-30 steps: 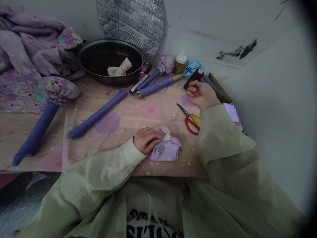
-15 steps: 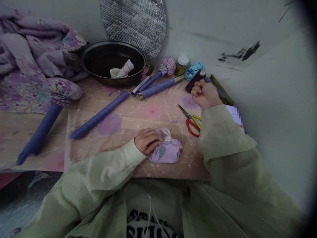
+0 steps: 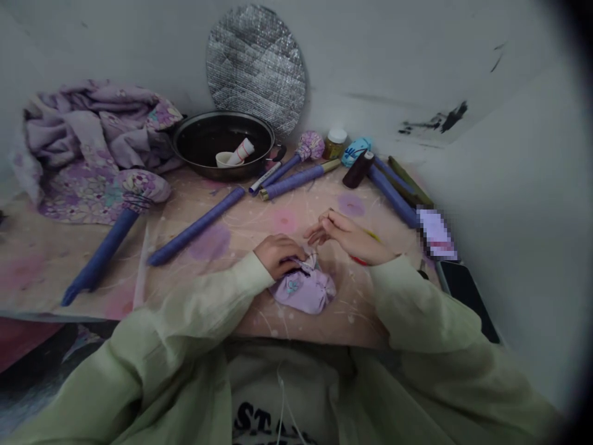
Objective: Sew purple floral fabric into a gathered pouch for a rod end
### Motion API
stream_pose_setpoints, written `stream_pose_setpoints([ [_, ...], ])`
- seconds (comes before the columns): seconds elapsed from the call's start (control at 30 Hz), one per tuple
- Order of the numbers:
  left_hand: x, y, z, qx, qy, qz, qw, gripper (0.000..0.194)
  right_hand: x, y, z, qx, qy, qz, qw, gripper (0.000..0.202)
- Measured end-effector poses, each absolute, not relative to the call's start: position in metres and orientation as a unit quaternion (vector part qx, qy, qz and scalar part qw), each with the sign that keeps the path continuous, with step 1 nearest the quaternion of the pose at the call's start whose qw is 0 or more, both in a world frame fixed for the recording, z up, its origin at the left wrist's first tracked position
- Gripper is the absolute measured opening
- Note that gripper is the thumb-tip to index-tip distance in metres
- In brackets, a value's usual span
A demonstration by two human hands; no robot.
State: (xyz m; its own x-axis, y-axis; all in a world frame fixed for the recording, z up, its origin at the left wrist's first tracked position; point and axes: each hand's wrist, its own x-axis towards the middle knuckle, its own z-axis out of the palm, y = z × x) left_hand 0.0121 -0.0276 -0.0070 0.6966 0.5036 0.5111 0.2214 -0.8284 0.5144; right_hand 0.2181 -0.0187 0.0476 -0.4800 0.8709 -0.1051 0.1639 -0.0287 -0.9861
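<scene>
My left hand (image 3: 280, 254) is closed on the upper left edge of a small lilac cloth pouch (image 3: 303, 295) with gathered edges and a little teal flower. The pouch rests on the table near its front edge. Just up and to the right of it hovers my right hand (image 3: 340, 233), thumb and forefinger drawn together and the other fingers loosely bent toward the cloth. Whatever is between those fingertips is too small to make out. Beneath that hand lie scissors with a red handle (image 3: 359, 261) and a yellow one, mostly covered.
Blue-wrapped sticks (image 3: 197, 227) lie about the table (image 3: 259, 216). A black pan (image 3: 185, 157) holding a small cup stands at the back. Nearby are a dark thread spool (image 3: 358, 170), a jar (image 3: 334, 145) and a marker (image 3: 265, 178). Purple floral fabric (image 3: 88, 185) is heaped left; a phone (image 3: 466, 296) lies right.
My right hand has come down and left from the spool to beside the pouch; the thread stretched between them no longer shows. My left hand keeps its hold. The camera view has shifted.
</scene>
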Motion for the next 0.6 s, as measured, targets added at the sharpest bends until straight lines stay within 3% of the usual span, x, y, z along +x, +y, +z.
stream_pose_setpoints([
  [0.17,0.022,0.019,0.019,0.911,0.033,0.298,0.283,0.023,0.233,-0.048,0.055,-0.417,-0.608,0.608,0.295,0.021],
  [0.27,0.028,0.044,0.028,0.935,0.004,0.215,0.282,0.014,0.244,-0.063,0.07,-0.45,-0.584,0.565,0.37,0.021],
  [0.4,0.023,0.054,0.034,0.943,0.058,0.174,0.277,0.022,0.262,-0.082,0.094,-0.43,-0.514,0.53,0.52,0.013],
  [0.6,0.004,0.014,0.036,0.92,0.158,0.259,0.247,0.026,0.278,-0.11,0.123,-0.439,-0.434,0.485,0.619,0.016],
])
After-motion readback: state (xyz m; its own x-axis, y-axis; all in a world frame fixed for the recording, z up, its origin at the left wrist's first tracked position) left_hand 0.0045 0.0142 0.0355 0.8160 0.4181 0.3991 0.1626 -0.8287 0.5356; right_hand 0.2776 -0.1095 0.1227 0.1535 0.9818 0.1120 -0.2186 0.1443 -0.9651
